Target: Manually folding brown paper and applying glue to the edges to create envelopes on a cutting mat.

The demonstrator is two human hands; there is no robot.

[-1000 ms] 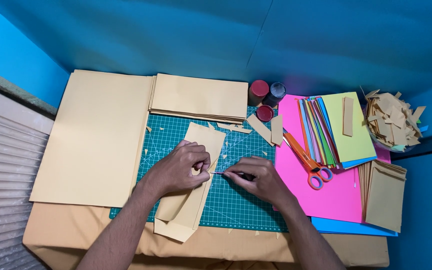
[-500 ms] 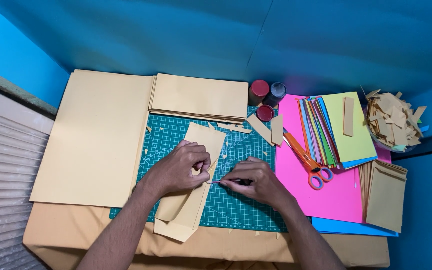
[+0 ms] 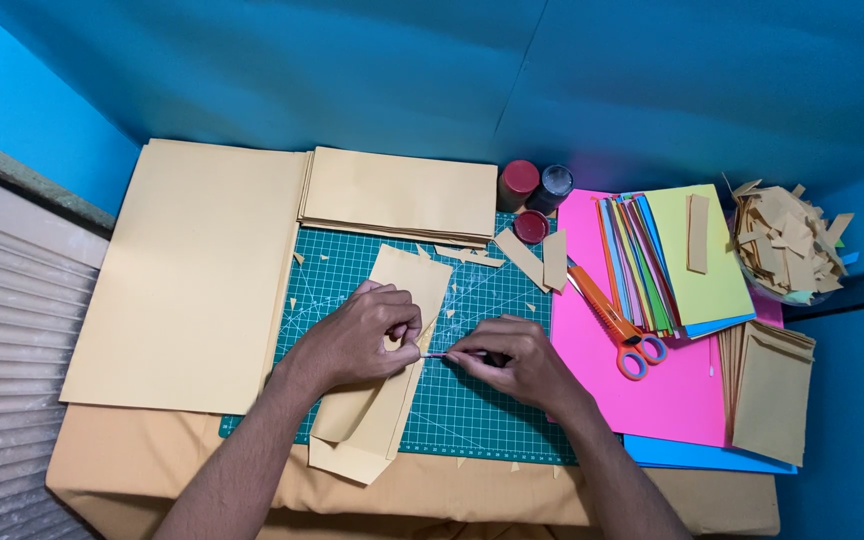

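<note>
Large tan sheet (image 3: 192,270) lies left of green cutting mat (image 3: 472,410). Left hand (image 3: 357,340) presses curled fingers onto folded tan paper piece (image 3: 382,400) on the mat. Right hand (image 3: 517,360), on the mat's middle, pinches a thin pink-tipped tool (image 3: 442,354), tip at the paper's edge. Orange scissors (image 3: 617,325) right of mat, on pink sheet (image 3: 672,400).

Under the hands lies matt tan paper (image 3: 392,400) on a smooth green rubbery cutting mat (image 3: 472,420), with glossy orange plastic-handled scissors (image 3: 617,325) and bright matt coloured paper sheets (image 3: 682,390) to their right.
</note>
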